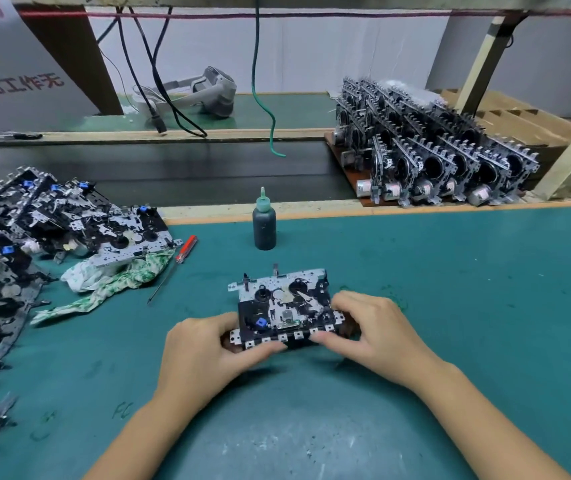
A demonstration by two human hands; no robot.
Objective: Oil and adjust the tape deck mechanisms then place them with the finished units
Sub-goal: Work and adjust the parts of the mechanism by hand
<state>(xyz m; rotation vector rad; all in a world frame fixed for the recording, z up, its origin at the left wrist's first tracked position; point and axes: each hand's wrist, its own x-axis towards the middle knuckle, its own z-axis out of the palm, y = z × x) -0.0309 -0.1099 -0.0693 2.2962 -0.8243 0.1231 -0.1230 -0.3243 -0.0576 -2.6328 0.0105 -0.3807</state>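
A tape deck mechanism (282, 301), metal and black with a small blue part, lies flat on the green mat (450, 289) in front of me. My left hand (204, 355) grips its near left corner, thumb along the row of square keys. My right hand (374, 330) grips the near right corner, thumb on the keys as well. A dark oil bottle (264, 225) with a green nozzle stands upright just beyond the mechanism. Finished units (429, 157) stand on edge in rows on a brown board at the back right.
A heap of loose mechanisms (45, 216) fills the left side, with a green-patterned white cloth (117, 275) under its edge. A red-handled screwdriver (176, 261) lies beside the cloth. A black conveyor belt (190, 171) runs behind the mat. Cables and a green wire (263, 102) hang at the back.
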